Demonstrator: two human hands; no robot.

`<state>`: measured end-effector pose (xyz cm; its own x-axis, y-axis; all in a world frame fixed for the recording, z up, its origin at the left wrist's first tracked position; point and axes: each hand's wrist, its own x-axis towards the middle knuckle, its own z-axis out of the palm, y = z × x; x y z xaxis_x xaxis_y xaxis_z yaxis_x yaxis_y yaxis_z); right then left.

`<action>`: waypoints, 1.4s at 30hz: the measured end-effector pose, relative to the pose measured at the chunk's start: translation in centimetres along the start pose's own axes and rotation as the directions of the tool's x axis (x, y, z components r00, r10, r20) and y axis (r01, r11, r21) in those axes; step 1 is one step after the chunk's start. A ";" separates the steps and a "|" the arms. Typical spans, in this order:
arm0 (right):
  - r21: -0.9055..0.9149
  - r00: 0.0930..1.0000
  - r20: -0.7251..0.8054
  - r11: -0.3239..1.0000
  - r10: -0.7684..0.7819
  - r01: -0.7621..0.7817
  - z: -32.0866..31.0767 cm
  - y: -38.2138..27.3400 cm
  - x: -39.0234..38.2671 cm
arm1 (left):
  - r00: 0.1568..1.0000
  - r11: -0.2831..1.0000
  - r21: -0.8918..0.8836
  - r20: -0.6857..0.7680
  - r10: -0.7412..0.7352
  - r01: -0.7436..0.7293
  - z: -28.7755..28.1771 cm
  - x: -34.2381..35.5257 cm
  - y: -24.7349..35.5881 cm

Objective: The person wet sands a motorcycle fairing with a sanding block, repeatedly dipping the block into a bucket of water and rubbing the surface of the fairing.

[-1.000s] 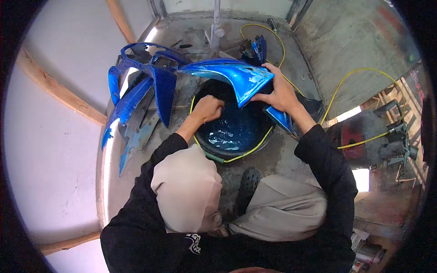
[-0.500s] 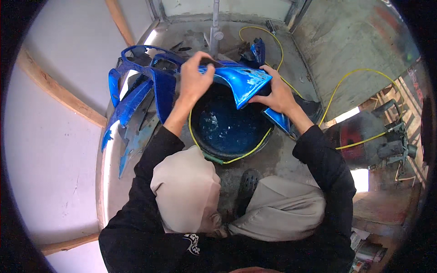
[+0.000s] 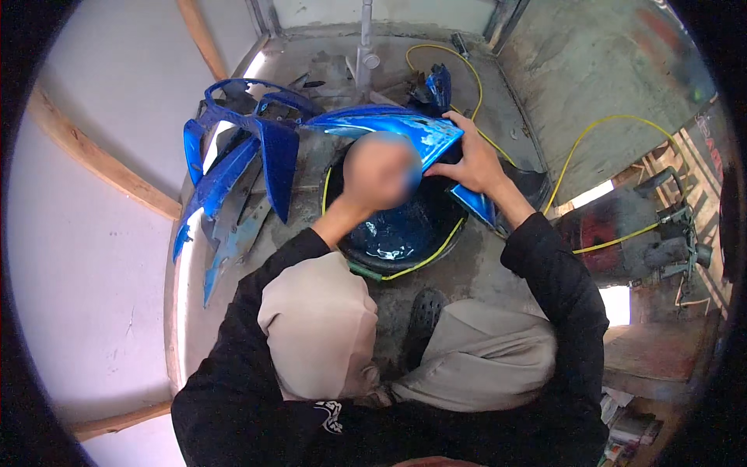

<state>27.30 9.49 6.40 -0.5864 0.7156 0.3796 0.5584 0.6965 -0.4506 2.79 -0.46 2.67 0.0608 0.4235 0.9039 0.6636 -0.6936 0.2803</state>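
A glossy blue fairing panel (image 3: 441, 134) with pale worn patches spans the far side of a round dark basin (image 3: 440, 229). My right hand (image 3: 478, 162) grips its right end, thumb underneath and fingers along the upper edge. My left hand (image 3: 380, 173) is in front of the panel's middle, over the basin, and is blurred. Its fingers and anything in them cannot be made out. Water with bright reflections and pale specks lies in the basin.
More blue fairing pieces (image 3: 276, 159) lie at the left near the wall. Another small blue piece (image 3: 473, 204) sits by the basin's right side. A yellow hose (image 3: 599, 123) runs to a dark tank machine (image 3: 607, 240). A grey post (image 3: 364, 58) stands behind.
My left hand, earlier holding a dark pad at the panel's left part, has moved right and nearer me. My right hand keeps its grip; the panel stays nearly still.
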 end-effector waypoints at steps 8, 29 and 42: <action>0.027 0.999 0.043 1.000 0.014 -0.015 0.6 -1.8 1.2 | 0.988 0.976 0.172 -0.101 -0.120 0.136 -1.8 -0.9 -4.6; 0.008 1.000 0.022 1.000 -0.011 0.010 0.6 -2.2 1.2 | 0.890 0.875 0.259 -0.325 -0.320 0.409 -5.7 -3.1 -10.0; 0.019 1.000 0.021 1.000 -0.019 0.019 0.3 -2.2 1.2 | 0.949 0.936 0.166 -0.111 -0.296 0.311 -5.7 -3.7 -7.0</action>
<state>25.20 8.76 7.65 -0.6089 0.7008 0.3715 0.5362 0.7088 -0.4582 -6.31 -0.53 -0.76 -0.2210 0.5424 0.8106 0.7637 -0.4207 0.4897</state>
